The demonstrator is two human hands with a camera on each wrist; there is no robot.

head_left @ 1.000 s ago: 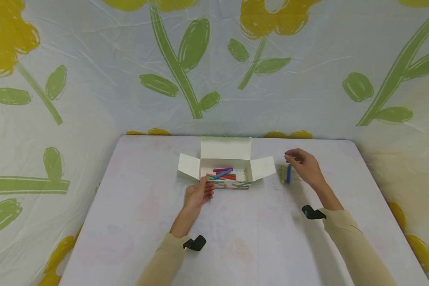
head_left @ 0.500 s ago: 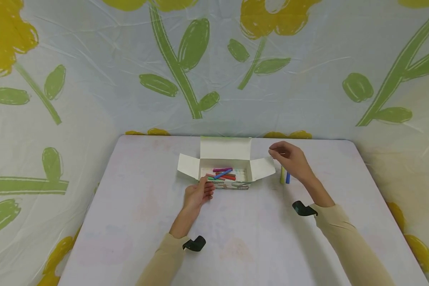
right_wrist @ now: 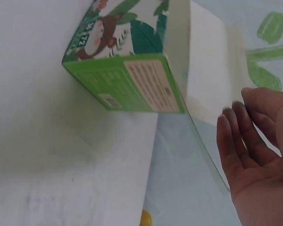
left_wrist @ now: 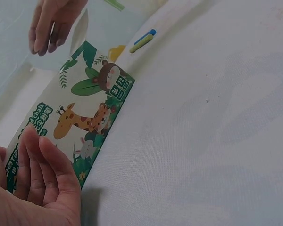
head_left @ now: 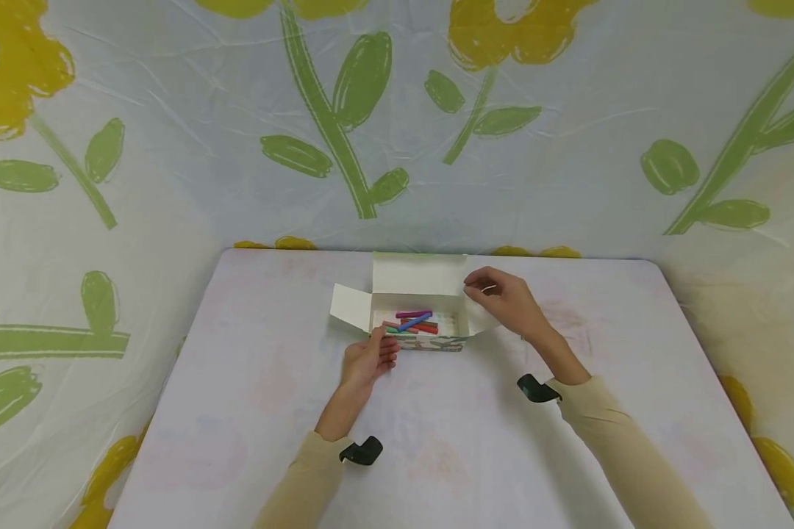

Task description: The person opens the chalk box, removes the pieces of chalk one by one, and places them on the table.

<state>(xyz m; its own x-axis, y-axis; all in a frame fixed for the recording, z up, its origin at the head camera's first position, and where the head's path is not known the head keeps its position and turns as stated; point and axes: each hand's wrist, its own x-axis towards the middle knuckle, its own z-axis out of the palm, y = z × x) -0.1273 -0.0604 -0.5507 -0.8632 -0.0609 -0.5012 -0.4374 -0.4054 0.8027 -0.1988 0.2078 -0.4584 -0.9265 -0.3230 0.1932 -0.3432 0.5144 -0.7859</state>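
Cardboard chalk box (head_left: 437, 343), long axis left-to-right, was held by the left grip (head_left: 362, 361); any contents of the narrow right grip (head_left: 508, 299) couldn't be told.

Site appears an indoor booth: creased flower-print sheeting (head_left: 205, 147) at nine, twelve and three o'clock borders a pale counter (head_left: 463, 411).

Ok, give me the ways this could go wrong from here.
The right hand hangs close to the right flap of the box, so it might knock the flap and jog the box.
The blue stick and yellow-green stick lie loose on the table; if nudged, they could roll.
The left hand is at the box's front; a careless push might slide the box away.
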